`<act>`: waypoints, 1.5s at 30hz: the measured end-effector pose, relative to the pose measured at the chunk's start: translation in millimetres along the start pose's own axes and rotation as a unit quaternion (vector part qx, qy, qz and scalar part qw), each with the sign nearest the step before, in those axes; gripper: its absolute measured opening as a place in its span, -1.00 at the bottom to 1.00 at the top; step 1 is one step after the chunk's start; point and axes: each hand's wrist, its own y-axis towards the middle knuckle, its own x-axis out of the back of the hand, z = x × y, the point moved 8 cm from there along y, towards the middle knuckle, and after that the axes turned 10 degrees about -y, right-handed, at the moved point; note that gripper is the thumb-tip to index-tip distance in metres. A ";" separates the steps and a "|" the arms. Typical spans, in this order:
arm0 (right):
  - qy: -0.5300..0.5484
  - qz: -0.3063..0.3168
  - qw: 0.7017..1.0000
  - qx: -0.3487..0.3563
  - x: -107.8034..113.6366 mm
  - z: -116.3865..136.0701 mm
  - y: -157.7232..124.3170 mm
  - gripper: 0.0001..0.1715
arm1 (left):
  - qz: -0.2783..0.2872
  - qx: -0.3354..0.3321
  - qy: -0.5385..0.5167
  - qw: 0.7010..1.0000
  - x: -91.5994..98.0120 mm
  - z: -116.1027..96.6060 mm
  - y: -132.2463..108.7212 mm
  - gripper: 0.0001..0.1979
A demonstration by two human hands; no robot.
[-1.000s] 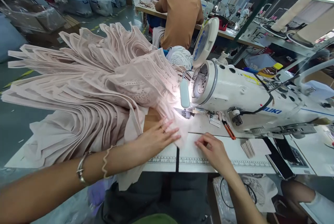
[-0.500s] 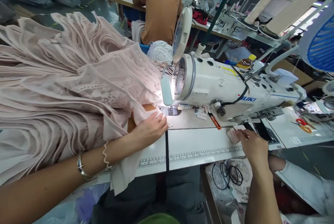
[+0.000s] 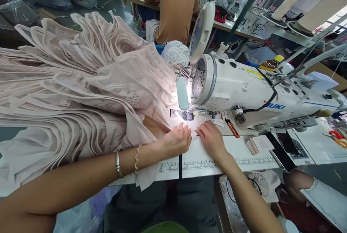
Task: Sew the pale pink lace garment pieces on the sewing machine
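The left hand [image 3: 178, 141] is bending its fingers and pinching the edge of a pale pink lace cloth [image 3: 143, 77] with its thumb and fingertips. The right hand [image 3: 213, 140] is bending its fingers too, and its tips are coming together right beside the left ones. Something tiny is showing there, but it is too small to tell what it is or if the right hand is really gripping it.

The cloth is lying in a big, floppy pile to the left of the white sewing machine [image 3: 238, 84]. Its near corner is reaching to the left hand, just in front of the metal presser foot [image 3: 187, 116]. Some of it is hanging over the front of the worktop [image 3: 234, 148].

The cloth is looking thin, soft and light, so it would probably be bending and sliding easily. The lace holes might be snagging or tearing if pulled hard. The plain edge is seeming the best place for holding, with a gentle pinch, while the heavy pile is perhaps tugging back.

Orange snips [image 3: 232, 128] and small labels [image 3: 252, 146] are lying to the right.
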 end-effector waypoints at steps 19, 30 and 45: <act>0.185 0.081 0.964 -0.173 -32.9 -8.3 37.5 -0.76 | -0.102 0.182 -0.176 0.962 -6.4 59.5 -21.3 -0.63; 0.199 0.045 0.961 -0.185 -28.0 -8.9 35.2 -0.77 | -0.076 0.139 -0.142 0.977 -8.4 17.8 -17.4 -0.58; -0.011 -0.035 0.994 0.099 -6.9 33.1 19.5 -0.69 | -0.064 0.184 -0.146 0.970 -3.6 35.0 -11.7 -0.74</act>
